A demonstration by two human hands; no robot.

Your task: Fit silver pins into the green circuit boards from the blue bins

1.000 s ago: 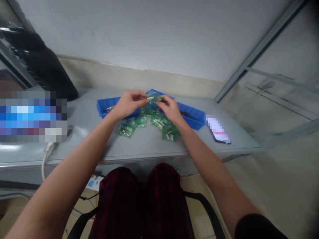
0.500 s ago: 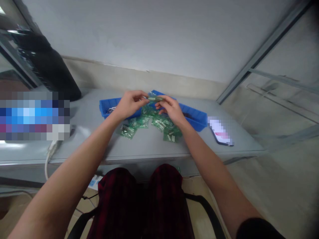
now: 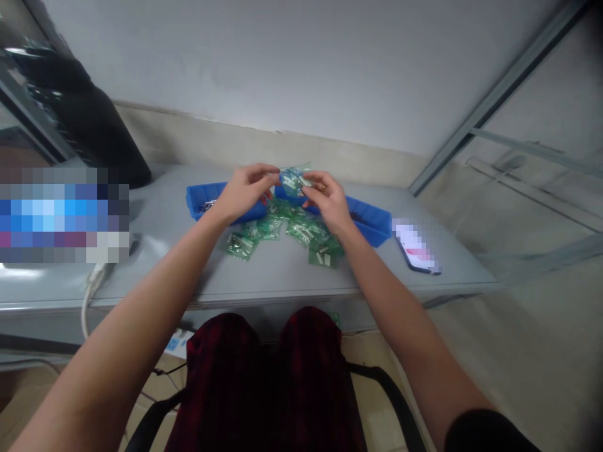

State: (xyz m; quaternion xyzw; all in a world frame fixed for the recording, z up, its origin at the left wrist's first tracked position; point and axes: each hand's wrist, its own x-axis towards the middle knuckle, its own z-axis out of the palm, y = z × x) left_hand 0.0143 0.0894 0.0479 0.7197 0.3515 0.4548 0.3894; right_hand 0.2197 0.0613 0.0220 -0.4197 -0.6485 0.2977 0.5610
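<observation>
A small clear green plastic bag (image 3: 294,181) with small pale and metal pieces inside is held up between my hands. My left hand (image 3: 245,191) pinches its left edge. My right hand (image 3: 330,199) grips its right side with thumb and fingers. Below them, several similar filled bags (image 3: 304,231) lie in a loose pile on the grey table (image 3: 277,276). Behind my left hand is a blue bin (image 3: 196,204) with thin metal parts. Another blue bin (image 3: 377,227), holding dark parts, stands to the right of my right hand. A further blue bin is partly hidden behind the held bag.
A phone (image 3: 417,251) lies at the table's right side. On the left stand a black bottle (image 3: 94,119) and a blurred-out screen (image 3: 51,213), with a white cable (image 3: 89,295) running over the front edge. A wall rises behind the table, and a metal frame (image 3: 499,94) is at the right.
The held bag has turned from nearly edge-on to face me more, showing its contents. My fingers have shifted slightly on it, and the view has moved a little.
</observation>
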